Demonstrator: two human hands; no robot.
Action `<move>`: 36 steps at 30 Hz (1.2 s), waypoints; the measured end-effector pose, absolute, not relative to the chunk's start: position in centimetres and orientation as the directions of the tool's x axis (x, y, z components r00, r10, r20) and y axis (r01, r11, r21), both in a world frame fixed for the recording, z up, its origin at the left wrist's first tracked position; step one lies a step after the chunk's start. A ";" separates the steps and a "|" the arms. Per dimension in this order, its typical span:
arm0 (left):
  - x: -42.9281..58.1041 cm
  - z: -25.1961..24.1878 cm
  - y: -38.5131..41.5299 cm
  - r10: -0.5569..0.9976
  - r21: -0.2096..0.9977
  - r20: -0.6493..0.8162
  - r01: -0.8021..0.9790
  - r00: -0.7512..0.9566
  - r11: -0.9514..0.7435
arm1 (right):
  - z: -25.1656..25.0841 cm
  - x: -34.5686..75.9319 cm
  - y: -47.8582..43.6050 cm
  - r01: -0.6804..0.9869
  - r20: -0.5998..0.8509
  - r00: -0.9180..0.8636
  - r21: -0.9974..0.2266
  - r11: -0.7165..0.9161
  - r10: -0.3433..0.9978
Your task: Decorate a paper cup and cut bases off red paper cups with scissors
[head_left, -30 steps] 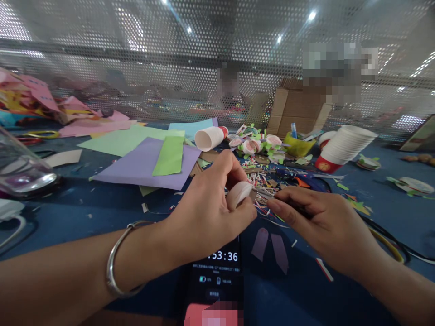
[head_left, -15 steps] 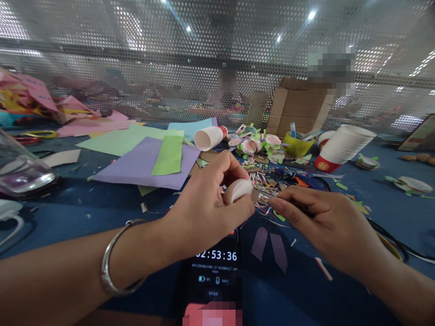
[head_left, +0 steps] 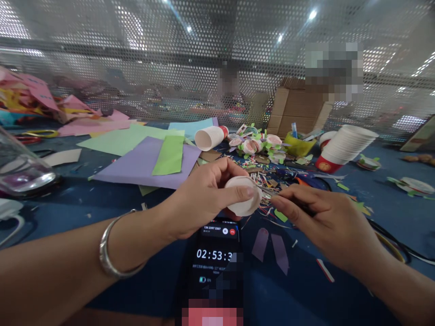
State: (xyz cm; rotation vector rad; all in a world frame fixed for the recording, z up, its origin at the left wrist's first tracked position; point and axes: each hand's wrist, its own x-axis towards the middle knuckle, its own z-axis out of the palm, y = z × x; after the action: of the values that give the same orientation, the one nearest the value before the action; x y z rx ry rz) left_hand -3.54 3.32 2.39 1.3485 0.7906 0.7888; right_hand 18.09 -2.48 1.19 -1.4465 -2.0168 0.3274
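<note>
My left hand [head_left: 207, 199] grips a round white paper cup base [head_left: 243, 206], its thumb lying across the face and its fingers behind. Its flat side is turned toward me. In my right hand [head_left: 322, 217] a slim metal tool [head_left: 267, 190] is pinched; its thin tip reaches the right edge of the cup base. The rest of that tool is hidden in the fingers, so I cannot tell its kind. Below the hands, two purple paper strips [head_left: 261, 244] lie on the blue table. A phone [head_left: 217, 240] showing a timer lies beneath my left hand.
Coloured paper sheets [head_left: 146, 158] and a tipped paper cup [head_left: 207, 138] lie at the left. Paper scraps [head_left: 265, 174] litter the middle, before a pile of cup-base crafts [head_left: 251, 145]. Stacked cups [head_left: 346, 147], a yellow container [head_left: 299, 144] and cardboard [head_left: 299, 108] stand behind.
My left hand has turned the cup base so its flat face shows more fully, and the hand sits slightly lower. My right hand has barely moved. More of the phone screen's top shows.
</note>
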 end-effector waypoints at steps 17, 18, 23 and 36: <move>-3.3 2.2 3.1 0.814 0.966 -0.148 -0.095 0.561 0.242 | 1.3 18.0 -2.6 0.786 0.413 -0.216 -0.464 0.408 0.885; -3.3 2.2 3.0 0.815 0.968 -0.142 -0.093 0.561 0.232 | 1.3 18.0 -2.6 0.787 0.417 -0.216 -0.461 0.410 0.883; -3.3 2.2 2.9 0.832 0.984 -0.099 -0.072 0.545 0.165 | 1.3 18.1 -2.6 0.786 0.401 -0.216 -0.469 0.403 0.890; -3.3 2.2 2.9 0.796 0.982 -0.084 -0.085 0.600 0.168 | 1.3 18.1 -2.6 0.747 0.363 -0.251 -0.517 0.418 0.897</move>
State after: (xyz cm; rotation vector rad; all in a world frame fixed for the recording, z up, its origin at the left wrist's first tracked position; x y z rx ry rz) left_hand -3.30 2.91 2.19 1.2542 0.7052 0.7062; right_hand 18.07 -2.61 1.32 -1.3873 -2.0615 0.3168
